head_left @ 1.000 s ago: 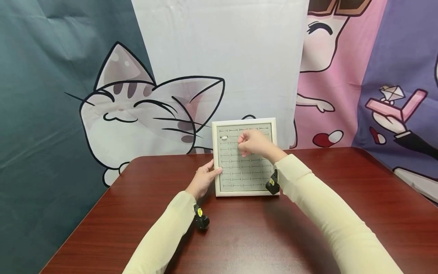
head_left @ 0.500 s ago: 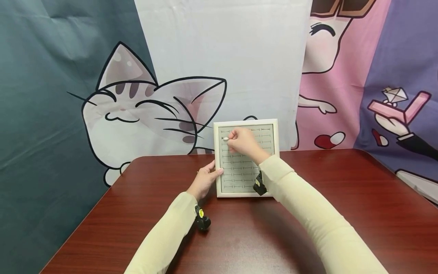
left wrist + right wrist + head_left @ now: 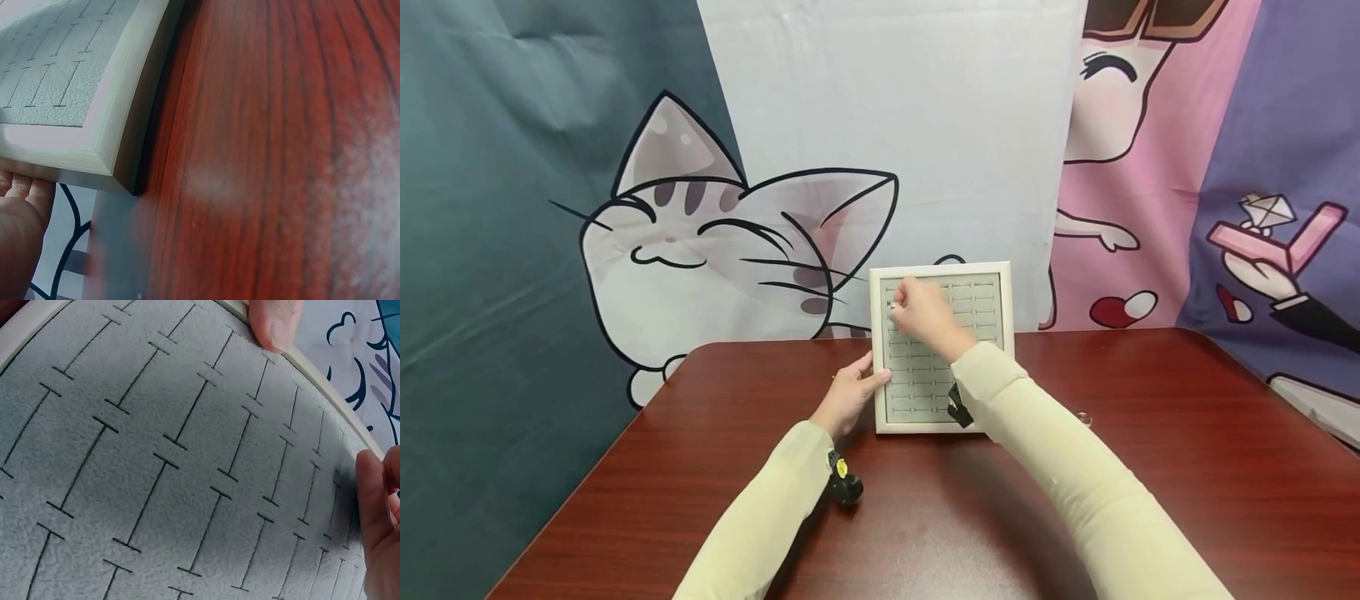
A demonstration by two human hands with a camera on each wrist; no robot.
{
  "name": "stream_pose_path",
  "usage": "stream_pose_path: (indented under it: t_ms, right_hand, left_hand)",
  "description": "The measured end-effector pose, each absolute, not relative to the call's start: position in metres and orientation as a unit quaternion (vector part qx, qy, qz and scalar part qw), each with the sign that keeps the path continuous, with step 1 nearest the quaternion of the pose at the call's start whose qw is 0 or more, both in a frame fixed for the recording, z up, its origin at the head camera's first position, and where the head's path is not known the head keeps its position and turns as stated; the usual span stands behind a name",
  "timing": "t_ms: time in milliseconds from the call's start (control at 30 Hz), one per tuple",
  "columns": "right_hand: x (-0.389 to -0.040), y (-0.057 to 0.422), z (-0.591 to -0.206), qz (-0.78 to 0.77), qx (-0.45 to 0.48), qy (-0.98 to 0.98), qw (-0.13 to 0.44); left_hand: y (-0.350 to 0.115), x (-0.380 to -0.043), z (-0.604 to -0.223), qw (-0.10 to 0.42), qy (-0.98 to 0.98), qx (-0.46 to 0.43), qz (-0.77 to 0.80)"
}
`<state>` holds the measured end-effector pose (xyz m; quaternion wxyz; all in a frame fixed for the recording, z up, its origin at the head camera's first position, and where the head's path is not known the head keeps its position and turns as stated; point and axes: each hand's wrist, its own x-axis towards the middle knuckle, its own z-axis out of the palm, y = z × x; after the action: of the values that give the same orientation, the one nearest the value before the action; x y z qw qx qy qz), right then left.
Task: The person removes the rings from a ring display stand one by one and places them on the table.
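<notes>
A white-framed ring display board (image 3: 942,429) with a grey slotted pad stands upright on the table. My left hand (image 3: 847,395) grips its left edge, thumb on the front of the frame; in the left wrist view the fingers (image 3: 39,197) lie at the frame's side. My right hand (image 3: 925,312) is at the pad's upper left, where its fingertips pinch a silver ring (image 3: 892,306) set in a slot. Most of the ring is hidden by the fingers. In the right wrist view the left thumb (image 3: 279,331) rests on the frame and the right fingers (image 3: 375,506) are close over the pad.
A small ring-like object (image 3: 1084,418) lies on the red-brown wooden table (image 3: 647,475), just beyond the right sleeve. Behind the table hangs a cloth backdrop (image 3: 970,125) with cartoon drawings.
My right hand has moved left across the pad to the silver ring and now pinches it. The small object on the table has come into view beside the sleeve. My left hand keeps its grip.
</notes>
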<state>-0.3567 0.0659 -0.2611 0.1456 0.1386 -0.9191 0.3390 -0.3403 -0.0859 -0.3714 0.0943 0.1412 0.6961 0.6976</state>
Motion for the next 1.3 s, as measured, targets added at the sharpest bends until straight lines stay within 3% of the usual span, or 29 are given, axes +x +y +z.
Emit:
stream_pose_path:
  t_ms: [400,733,1300]
  right_hand:
    - [-0.354,0.061,-0.264,0.289,0.133,-0.93,0.186]
    - [-0.355,0.064,-0.269,0.287,0.152,-0.923,0.204]
    - [-0.357,0.078,-0.282,0.319,0.246,-0.881,0.25]
  left_hand:
    - [-0.085,-0.339,-0.375,0.069,0.697,0.151,0.698]
    - [-0.084,-0.338,-0.373,0.077,0.702,0.133,0.695]
    - [-0.084,-0.337,-0.372,0.076,0.703,0.147,0.691]
